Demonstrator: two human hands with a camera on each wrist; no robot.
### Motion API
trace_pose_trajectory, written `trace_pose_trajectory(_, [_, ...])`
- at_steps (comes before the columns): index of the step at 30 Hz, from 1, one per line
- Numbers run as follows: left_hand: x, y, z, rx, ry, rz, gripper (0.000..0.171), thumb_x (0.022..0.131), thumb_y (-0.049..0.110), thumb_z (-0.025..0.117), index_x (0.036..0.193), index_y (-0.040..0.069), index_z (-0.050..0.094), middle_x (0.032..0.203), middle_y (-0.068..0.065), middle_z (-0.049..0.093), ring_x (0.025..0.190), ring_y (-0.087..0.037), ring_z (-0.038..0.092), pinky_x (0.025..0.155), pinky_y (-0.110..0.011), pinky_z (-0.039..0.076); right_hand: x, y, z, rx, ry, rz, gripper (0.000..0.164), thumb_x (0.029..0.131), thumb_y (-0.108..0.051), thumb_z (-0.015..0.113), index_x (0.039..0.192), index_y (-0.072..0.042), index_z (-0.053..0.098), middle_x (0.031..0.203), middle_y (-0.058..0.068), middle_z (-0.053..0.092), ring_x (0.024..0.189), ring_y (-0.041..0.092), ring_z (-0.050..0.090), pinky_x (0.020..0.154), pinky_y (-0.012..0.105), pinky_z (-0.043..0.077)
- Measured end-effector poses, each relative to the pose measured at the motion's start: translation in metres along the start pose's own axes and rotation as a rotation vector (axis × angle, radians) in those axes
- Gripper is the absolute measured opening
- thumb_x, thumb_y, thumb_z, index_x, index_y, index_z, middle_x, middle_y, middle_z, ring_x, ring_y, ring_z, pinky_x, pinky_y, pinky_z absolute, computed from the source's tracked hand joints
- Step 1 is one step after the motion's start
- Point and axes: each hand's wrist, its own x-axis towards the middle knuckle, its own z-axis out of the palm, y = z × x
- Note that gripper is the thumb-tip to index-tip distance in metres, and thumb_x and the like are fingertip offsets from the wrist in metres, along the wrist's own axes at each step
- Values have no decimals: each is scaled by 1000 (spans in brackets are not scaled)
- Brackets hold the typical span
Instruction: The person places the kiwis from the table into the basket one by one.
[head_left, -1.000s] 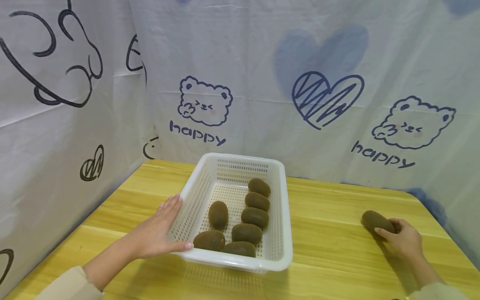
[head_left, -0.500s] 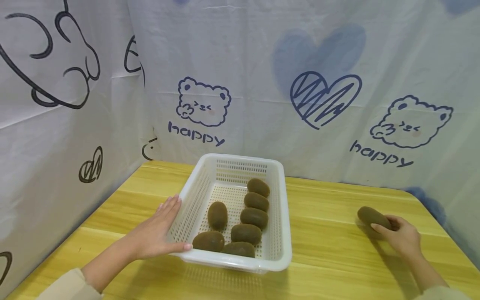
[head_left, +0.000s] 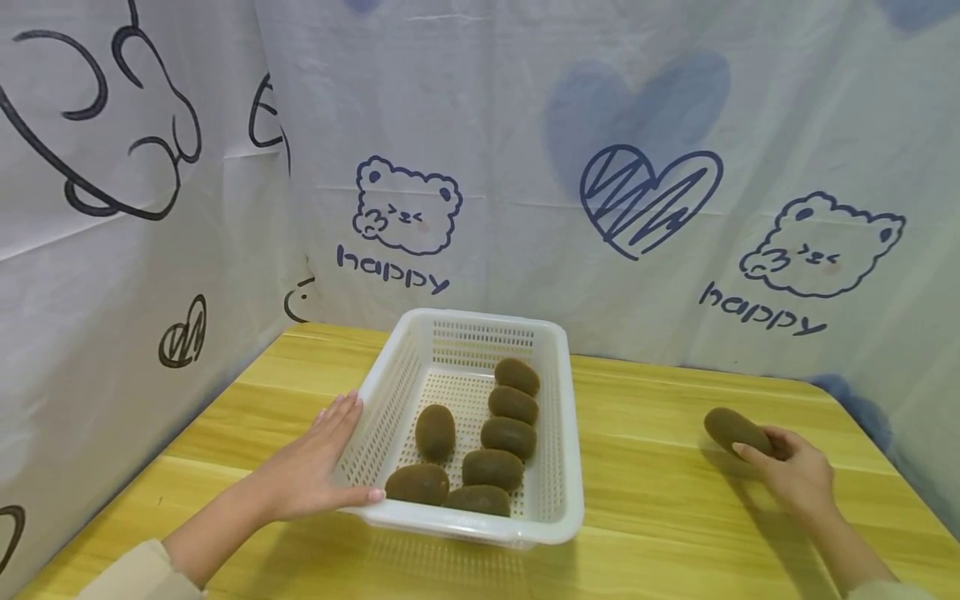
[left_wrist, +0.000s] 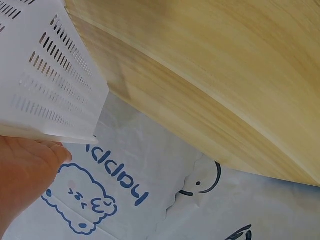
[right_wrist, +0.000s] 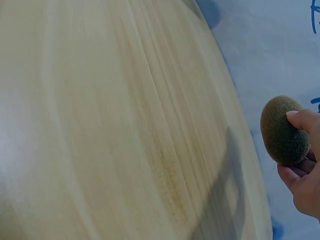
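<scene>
Brown fuzzy kiwifruit fill part of a white perforated plastic basket (head_left: 573,467): several lie in a column along its right side, and one kiwi (head_left: 435,433) stands apart on the left. My left hand (head_left: 315,467) rests against the basket's near-left corner, fingers stretched along the left side and thumb on the front rim. Over the right of the table, my right hand (head_left: 798,475) pinches another kiwi (head_left: 733,428) between thumb and fingers. In the right wrist view this kiwi (right_wrist: 282,132) is held above the tabletop, its lower end partly covered by the fingers.
A yellow wood-grain table (head_left: 645,517) carries the basket near its middle. White cloth (head_left: 510,167) printed with bears and hearts hangs close behind the table's back edge and along the left side.
My right hand has moved slightly left and up in the head view, carrying the kiwi along. The left hand and the basket stay in place.
</scene>
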Motion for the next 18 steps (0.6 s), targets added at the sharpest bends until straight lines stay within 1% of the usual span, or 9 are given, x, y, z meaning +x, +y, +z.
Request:
trace_pose_trajectory(2, [0,0,0,2,2,0,111,74,66,59,144,-10,17,152,-27,10,140,-44,11,114,-54,19,-1,-3,0,4,2,-9,67,85,-39,64,128,9,48,130,31,49,74,-15,48,61,7,44])
trace_pose_trajectory(3, [0,0,1,3,2,0,111,74,66,59,144,-10,17,152,-27,9,140,-44,11,114,-54,19,-2,-4,0,8,4,-14,67,85,-39,64,128,9,48,129,31,49,72,-22,39,60,4,41])
trace_pose_trajectory(5, [-1,0,1,4,3,0,111,74,66,59,144,-10,17,152,-27,9,140,-44,11,114,-54,19,-4,-7,0,21,-2,-25,66,85,-38,64,128,9,48,129,32,49,72,-22,39,59,4,40])
trace_pose_trajectory(6, [-1,0,1,5,4,1,111,74,66,59,144,-10,17,152,-27,9,140,-44,11,114,-54,19,-4,-9,0,21,-8,-31,66,85,-39,64,128,9,48,129,32,50,71,-27,30,59,3,40])
trace_pose_trajectory(9, [-1,0,1,9,6,5,111,74,66,59,144,-10,17,152,-27,9,140,-44,12,113,-54,19,-7,-15,1,31,-28,-39,67,85,-39,64,129,8,47,129,31,50,70,-27,30,59,3,40])
trace_pose_trajectory(18, [-1,-1,2,22,14,11,111,74,66,58,144,-10,17,152,-27,10,140,-44,12,113,-53,20,-17,-36,5,104,-63,-86,66,85,-37,65,129,8,47,126,31,53,71,-26,39,62,5,45])
